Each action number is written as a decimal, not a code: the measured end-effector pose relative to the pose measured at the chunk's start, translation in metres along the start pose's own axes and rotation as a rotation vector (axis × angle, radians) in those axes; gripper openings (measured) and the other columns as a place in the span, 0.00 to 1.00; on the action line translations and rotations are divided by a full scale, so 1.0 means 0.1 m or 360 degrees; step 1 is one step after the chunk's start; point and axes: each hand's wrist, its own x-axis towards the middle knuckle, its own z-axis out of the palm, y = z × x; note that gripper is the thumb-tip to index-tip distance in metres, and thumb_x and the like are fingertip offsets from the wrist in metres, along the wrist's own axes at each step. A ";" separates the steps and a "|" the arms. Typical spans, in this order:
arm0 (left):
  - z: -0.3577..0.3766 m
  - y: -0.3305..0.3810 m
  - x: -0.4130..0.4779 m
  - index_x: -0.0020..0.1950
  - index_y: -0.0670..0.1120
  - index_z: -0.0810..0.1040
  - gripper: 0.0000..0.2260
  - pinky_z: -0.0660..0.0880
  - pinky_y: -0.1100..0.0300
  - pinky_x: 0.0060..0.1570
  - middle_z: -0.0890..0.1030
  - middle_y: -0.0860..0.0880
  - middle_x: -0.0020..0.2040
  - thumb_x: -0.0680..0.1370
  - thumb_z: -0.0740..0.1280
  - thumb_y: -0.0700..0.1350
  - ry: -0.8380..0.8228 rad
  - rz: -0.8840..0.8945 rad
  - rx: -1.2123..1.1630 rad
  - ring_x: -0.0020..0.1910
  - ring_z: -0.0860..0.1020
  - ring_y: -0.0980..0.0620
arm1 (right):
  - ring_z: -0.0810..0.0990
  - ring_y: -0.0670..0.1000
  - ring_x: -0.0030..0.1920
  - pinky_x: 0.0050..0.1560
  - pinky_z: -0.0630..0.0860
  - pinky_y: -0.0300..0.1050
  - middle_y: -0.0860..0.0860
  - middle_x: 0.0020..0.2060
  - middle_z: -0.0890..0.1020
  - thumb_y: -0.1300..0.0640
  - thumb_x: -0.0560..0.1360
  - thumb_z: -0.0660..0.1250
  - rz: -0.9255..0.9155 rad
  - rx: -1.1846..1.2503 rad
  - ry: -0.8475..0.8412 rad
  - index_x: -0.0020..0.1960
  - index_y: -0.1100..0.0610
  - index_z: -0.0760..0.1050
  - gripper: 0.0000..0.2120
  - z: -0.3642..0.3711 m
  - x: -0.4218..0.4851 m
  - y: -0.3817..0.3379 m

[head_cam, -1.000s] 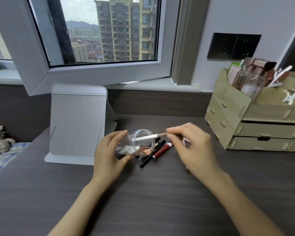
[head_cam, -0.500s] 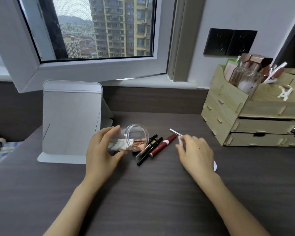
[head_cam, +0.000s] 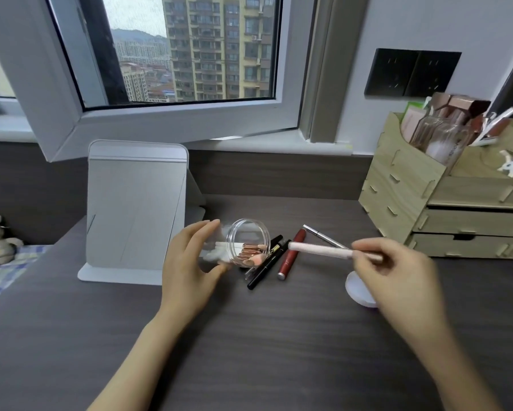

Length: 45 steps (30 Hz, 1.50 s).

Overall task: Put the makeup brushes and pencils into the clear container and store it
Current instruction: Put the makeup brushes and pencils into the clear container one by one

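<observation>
My left hand (head_cam: 190, 262) holds the clear container (head_cam: 243, 241) tilted on its side, mouth facing right, with several white-handled makeup brushes inside. My right hand (head_cam: 397, 271) pinches a pale pink makeup pencil (head_cam: 323, 250), held level with its tip pointing toward the container mouth, a short way off. On the dark desk between the hands lie two black pencils (head_cam: 267, 265), a red pencil (head_cam: 290, 256) and a thin silver one (head_cam: 323, 237).
A white standing mirror (head_cam: 133, 209) is behind my left hand. A wooden drawer organizer (head_cam: 444, 203) with bottles stands at the right. A round white lid (head_cam: 359, 289) lies under my right hand. An inward-opened window sash (head_cam: 172, 123) hangs above the desk's back.
My right hand dropped the previous brush in the container, reached down to the desk, then lifted the pink pencil and brought it toward the container mouth. My left hand kept holding the container.
</observation>
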 end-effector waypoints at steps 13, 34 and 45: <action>0.01 0.01 -0.03 0.65 0.48 0.71 0.31 0.65 0.70 0.59 0.73 0.52 0.60 0.63 0.77 0.40 -0.0053 0.0102 -0.0092 0.59 0.71 0.54 | 0.70 0.46 0.32 0.32 0.69 0.39 0.48 0.26 0.76 0.47 0.63 0.72 -0.0843 0.0029 0.0030 0.33 0.55 0.76 0.12 0.73 -0.10 -0.40; 0.00 0.00 -0.01 0.64 0.50 0.72 0.33 0.63 0.73 0.55 0.73 0.52 0.59 0.62 0.78 0.37 -0.0042 -0.0074 -0.0068 0.51 0.74 0.49 | 0.78 0.53 0.37 0.39 0.58 0.44 0.48 0.33 0.81 0.57 0.68 0.68 -0.1571 -0.1263 -0.0469 0.35 0.53 0.78 0.04 1.21 0.32 0.54; -0.01 0.02 0.01 0.64 0.49 0.72 0.32 0.71 0.55 0.54 0.75 0.48 0.58 0.62 0.79 0.38 -0.0024 -0.0042 -0.0104 0.50 0.75 0.46 | 0.79 0.50 0.41 0.43 0.74 0.42 0.54 0.39 0.81 0.66 0.74 0.62 -0.0929 -0.0087 -0.0025 0.46 0.61 0.76 0.05 0.55 0.20 0.25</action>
